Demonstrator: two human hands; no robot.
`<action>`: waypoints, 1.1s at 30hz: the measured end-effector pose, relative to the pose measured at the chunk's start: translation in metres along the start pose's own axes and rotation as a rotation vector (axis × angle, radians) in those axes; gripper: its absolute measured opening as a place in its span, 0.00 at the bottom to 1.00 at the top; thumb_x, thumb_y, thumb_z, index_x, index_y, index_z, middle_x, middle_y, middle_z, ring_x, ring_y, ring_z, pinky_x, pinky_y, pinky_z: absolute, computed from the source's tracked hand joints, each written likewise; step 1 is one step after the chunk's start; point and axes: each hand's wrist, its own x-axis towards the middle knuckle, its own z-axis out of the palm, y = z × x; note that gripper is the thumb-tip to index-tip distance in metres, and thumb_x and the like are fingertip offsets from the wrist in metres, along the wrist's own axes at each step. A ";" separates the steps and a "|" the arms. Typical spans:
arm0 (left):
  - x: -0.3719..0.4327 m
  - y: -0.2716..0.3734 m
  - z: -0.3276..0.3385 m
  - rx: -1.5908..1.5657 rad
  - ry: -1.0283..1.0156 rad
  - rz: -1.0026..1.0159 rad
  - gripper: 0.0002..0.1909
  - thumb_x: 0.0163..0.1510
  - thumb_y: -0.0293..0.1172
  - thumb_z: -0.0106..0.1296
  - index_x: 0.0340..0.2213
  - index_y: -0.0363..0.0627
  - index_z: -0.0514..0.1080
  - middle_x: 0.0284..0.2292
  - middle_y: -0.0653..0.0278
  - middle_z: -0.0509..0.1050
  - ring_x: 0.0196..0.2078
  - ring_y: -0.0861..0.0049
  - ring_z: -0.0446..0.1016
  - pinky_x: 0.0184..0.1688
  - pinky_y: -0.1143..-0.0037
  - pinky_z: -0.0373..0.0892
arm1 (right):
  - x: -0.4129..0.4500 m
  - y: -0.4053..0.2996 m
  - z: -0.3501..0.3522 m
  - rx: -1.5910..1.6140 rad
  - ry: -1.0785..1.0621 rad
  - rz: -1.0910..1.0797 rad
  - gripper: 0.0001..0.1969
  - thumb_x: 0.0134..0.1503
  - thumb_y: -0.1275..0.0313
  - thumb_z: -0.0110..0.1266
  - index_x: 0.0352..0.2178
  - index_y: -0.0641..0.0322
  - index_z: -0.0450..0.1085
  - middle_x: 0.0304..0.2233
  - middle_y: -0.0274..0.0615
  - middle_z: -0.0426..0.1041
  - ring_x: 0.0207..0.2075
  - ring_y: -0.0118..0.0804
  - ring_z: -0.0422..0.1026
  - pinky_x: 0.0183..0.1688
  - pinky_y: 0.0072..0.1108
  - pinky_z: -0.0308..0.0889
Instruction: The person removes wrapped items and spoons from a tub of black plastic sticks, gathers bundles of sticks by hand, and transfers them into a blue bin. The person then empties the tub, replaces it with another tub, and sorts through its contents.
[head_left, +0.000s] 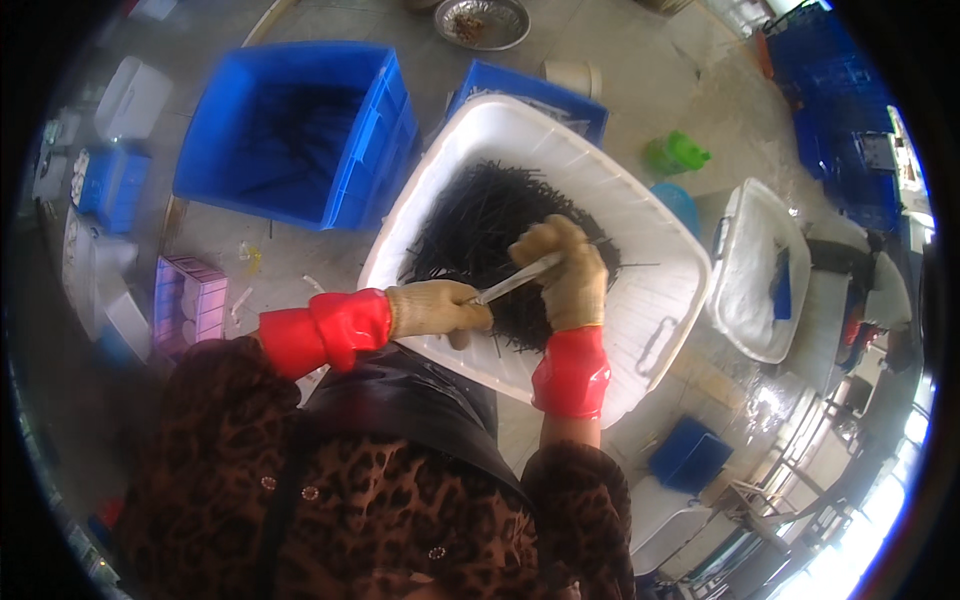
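A large white plastic tub (637, 225) stands before me, holding a heap of thin black sticks (480, 217). Over the heap, a pale, narrow strip (517, 281) stretches between my gloved hands; what it is made of cannot be told. My left hand (442, 309), in a tan knit glove above a red cuff, grips its lower end near the tub's front rim. My right hand (566, 262), gloved the same way and slightly blurred, closes around the upper end.
Left of the tub is a deep blue plastic crate (375, 135) with dark contents. Behind stand a smaller blue crate (536, 82) and a metal basin (480, 22). A pink basket (191, 307) lies at left. A white tub (757, 270) and a green container (675, 153) are at right.
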 end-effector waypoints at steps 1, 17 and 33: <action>0.000 -0.007 -0.003 -0.017 0.002 -0.056 0.13 0.51 0.33 0.39 0.29 0.35 0.67 0.19 0.62 0.70 0.21 0.79 0.69 0.28 0.81 0.64 | 0.018 0.006 -0.027 0.282 0.015 0.037 0.10 0.49 0.67 0.44 0.24 0.65 0.63 0.18 0.35 0.62 0.23 0.33 0.64 0.31 0.28 0.64; 0.147 0.155 -0.155 0.610 0.748 0.257 0.23 0.42 0.45 0.46 0.34 0.38 0.67 0.28 0.56 0.70 0.29 0.71 0.69 0.35 0.74 0.64 | 0.014 0.067 -0.156 0.317 0.726 0.085 0.06 0.47 0.73 0.45 0.23 0.67 0.61 0.18 0.40 0.64 0.19 0.32 0.63 0.23 0.21 0.63; 0.197 0.119 -0.214 -0.188 0.954 -0.004 0.28 0.41 0.41 0.48 0.45 0.46 0.59 0.37 0.51 0.68 0.39 0.63 0.68 0.41 0.74 0.63 | 0.076 0.044 -0.193 -0.046 0.418 0.150 0.16 0.50 0.67 0.43 0.38 0.68 0.61 0.27 0.41 0.68 0.24 0.29 0.66 0.28 0.19 0.63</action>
